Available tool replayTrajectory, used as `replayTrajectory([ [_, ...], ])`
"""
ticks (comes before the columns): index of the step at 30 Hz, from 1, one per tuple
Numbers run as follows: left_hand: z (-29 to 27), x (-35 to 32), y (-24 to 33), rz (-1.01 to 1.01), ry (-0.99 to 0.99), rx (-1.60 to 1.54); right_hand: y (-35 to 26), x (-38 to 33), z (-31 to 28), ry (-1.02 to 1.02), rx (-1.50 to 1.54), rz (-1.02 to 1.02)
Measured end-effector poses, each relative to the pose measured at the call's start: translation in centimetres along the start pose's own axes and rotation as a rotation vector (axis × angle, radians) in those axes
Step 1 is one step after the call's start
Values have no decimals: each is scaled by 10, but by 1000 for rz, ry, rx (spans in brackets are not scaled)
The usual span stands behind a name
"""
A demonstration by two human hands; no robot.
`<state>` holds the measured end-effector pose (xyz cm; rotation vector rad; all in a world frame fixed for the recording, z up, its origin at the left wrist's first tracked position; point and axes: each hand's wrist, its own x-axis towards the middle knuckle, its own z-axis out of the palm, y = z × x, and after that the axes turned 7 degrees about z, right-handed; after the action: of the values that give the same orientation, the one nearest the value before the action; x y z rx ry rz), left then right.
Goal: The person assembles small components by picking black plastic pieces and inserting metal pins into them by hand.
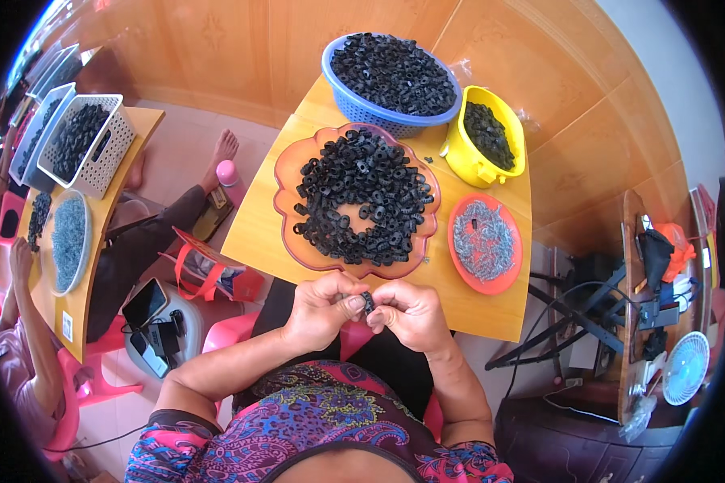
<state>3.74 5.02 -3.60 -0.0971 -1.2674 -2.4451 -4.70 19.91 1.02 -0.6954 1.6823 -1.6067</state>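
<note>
Between my two hands, just off the table's near edge, is a small black plastic part (368, 303). My left hand (327, 310) pinches it from the left with thumb and forefinger. From the right, my right hand (408, 315) has its fingertips closed on the same part; the fingers hide much of it. Beyond my hands an orange scalloped tray (288, 179) holds a heap of similar black parts (362, 173), with a bare patch near its middle. To the right lies a red oval plate (466, 274) of thin silvery metal pieces (483, 240), one black part among them.
A blue basket (362, 109) and a yellow tub (465, 153), both full of black parts, stand at the wooden table's (254, 229) far side. At left, a person sits at another table (125, 173) with a white basket (103, 173). A fan (685, 368) is at right.
</note>
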Motion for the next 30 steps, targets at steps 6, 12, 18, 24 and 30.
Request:
replayTrajectory([
  [6,5,2,-3,46,6,155,5,1,1,67,-54,4],
  [12,4,3,0,-39,-9,100,-14,2,-15,53,25,111],
  [18,3,3,9,-131,-20,71,-49,54,-111,355,228,-157],
  [24,27,-1,68,139,-183,493,-61,70,-159,661,113,-97],
  [30,46,-24,112,414,-277,545,-4,11,-133,623,137,-95],
])
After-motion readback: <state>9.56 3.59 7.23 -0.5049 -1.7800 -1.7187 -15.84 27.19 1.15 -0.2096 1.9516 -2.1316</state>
